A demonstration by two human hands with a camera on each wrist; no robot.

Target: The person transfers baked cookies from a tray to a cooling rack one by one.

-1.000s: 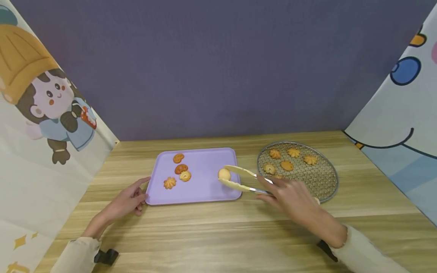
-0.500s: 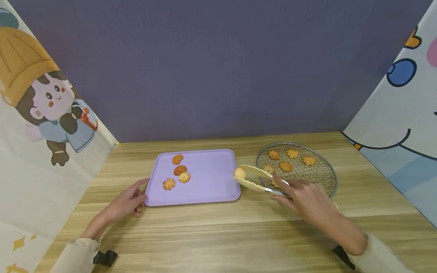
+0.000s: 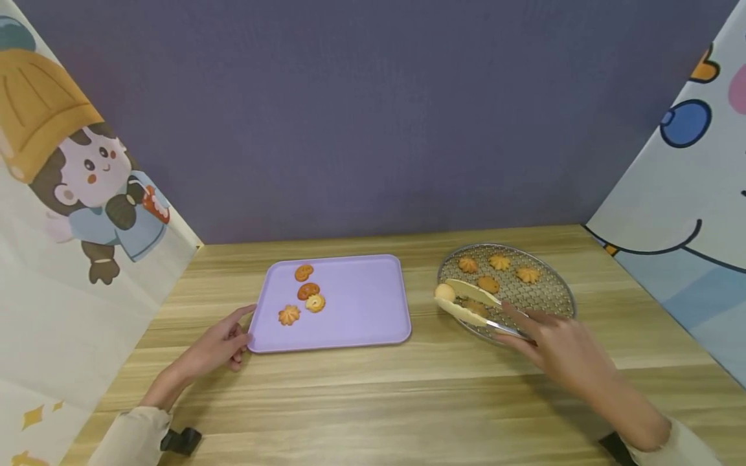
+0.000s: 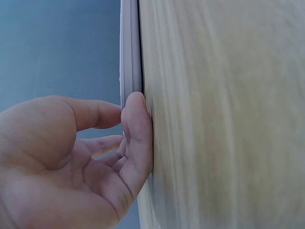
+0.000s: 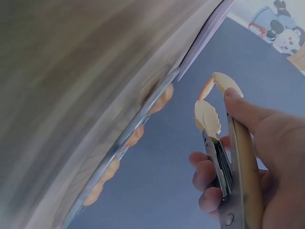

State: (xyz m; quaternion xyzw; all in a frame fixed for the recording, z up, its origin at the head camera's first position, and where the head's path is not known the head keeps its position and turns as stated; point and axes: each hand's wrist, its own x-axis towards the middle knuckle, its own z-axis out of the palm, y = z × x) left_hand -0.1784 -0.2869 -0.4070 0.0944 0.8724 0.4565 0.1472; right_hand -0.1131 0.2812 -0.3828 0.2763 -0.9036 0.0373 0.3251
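Note:
In the head view my left hand [image 3: 212, 343] holds the left edge of a lilac tray [image 3: 361, 323] near its front corner. The left wrist view shows the thumb and a finger at the tray's rim [image 4: 131, 62]. My right hand [image 3: 568, 353] grips yellow-tipped metal tongs [image 3: 466, 314]. Between the tong tips is a round pale cookie [image 3: 445, 292], at the left rim of a round mesh rack [image 3: 550, 301]. In the right wrist view, fingers and thumb wrap the tongs [image 5: 245, 176]. A flower-shaped cookie [image 3: 289, 315] and several others lie on the tray.
The rack carries several cookies, among them an oval cookie [image 3: 488, 285] and a flower-shaped cookie [image 3: 528, 274]; the tongs partly cover others. Tray and rack stand apart on a wooden table [image 3: 350, 401]. A dark panel [image 3: 373, 129] rises behind, with printed panels at both sides.
My right hand has carried the tongs and the round cookie rightward, from over the tray's right side to the rack's left rim. The left hand stays at the tray's edge.

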